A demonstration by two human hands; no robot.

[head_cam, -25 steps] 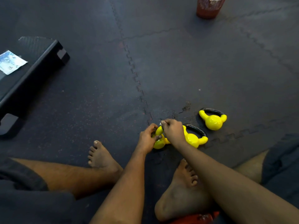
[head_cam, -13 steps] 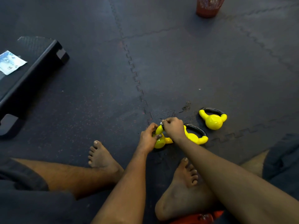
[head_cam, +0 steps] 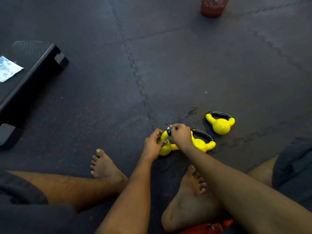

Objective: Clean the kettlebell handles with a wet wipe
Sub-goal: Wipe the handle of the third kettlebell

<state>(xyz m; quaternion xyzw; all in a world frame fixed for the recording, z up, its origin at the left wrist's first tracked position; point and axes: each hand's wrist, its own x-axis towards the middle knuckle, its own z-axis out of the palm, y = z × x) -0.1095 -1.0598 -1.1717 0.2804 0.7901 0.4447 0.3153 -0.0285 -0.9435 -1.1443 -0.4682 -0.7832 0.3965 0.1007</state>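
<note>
On dark interlocking floor mats (head_cam: 185, 65), a barefoot person works on the near kettlebell (head_cam: 164, 149), a yellow one lying at six o'clock in my head-camera view, just beyond the feet. The left hand (head_cam: 152, 146) grips its yellow body from the nine o'clock side, fingers curled round it. The right hand (head_cam: 181, 136) is a closed fist over the handle (head_cam: 168, 132), where a short black stretch shows. A white scrap at the fingertips, which I read as the wet wipe (head_cam: 168, 128), is pinched there, most of it hidden in the fist.

A second kettlebell (head_cam: 200, 143) lies on its side at three o'clock of the first, black handle toward twelve. The right wrist covers the place where the two meet, so I cannot tell whether they touch. A third kettlebell (head_cam: 220, 126) lies at two o'clock of that one, apart from it.

At nine o'clock in my view a black step platform (head_cam: 33, 71) carries a pale blue packet (head_cam: 8, 69) at the frame's edge. A red mesh bin (head_cam: 213, 6) stands at one o'clock, well apart from the kettlebells. A bare foot (head_cam: 104, 166) rests at seven o'clock and a second foot (head_cam: 185, 205) at six, with a red-orange object (head_cam: 209, 228) I cannot identify just below it.
</note>
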